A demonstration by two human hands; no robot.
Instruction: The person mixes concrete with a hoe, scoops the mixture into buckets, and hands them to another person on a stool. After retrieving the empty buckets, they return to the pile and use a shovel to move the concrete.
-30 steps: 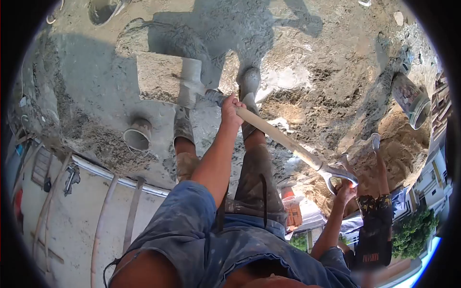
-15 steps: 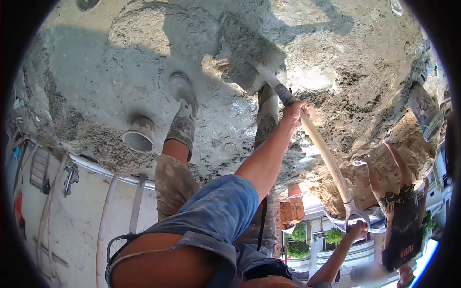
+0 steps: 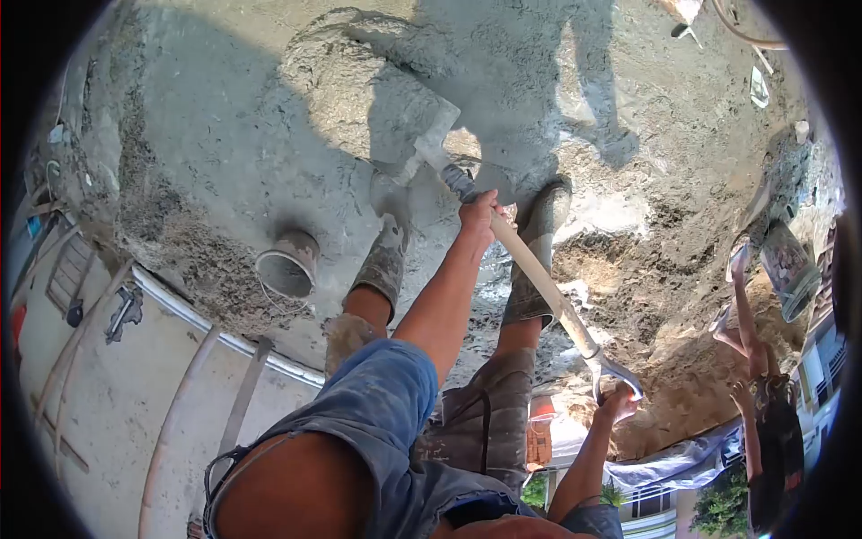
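Observation:
A shovel with a pale wooden shaft (image 3: 539, 278) runs from my hands down into grey wet mortar. My left hand (image 3: 480, 218) is closed round the shaft just behind its wrapped socket. At the far end my right hand (image 3: 618, 404) grips the D-shaped handle (image 3: 628, 375). Only the back of the blade (image 3: 437, 128) shows; its front part is sunk in or coated by a heap of mortar (image 3: 346, 85). My two mud-caked boots stand in the mix, one on either side of the shaft.
A muddy bucket (image 3: 289, 265) sits to the left of my legs. Poles (image 3: 180, 413) lean along the pale wall at lower left. At right, another person (image 3: 777, 431) stands beside a dirty container (image 3: 788, 274). A hose (image 3: 750, 40) lies at the upper right.
The shovel blade has gone from lying broad and visible to being largely in the mortar heap. Both hands have moved left in view with the shaft, and the view has shifted.

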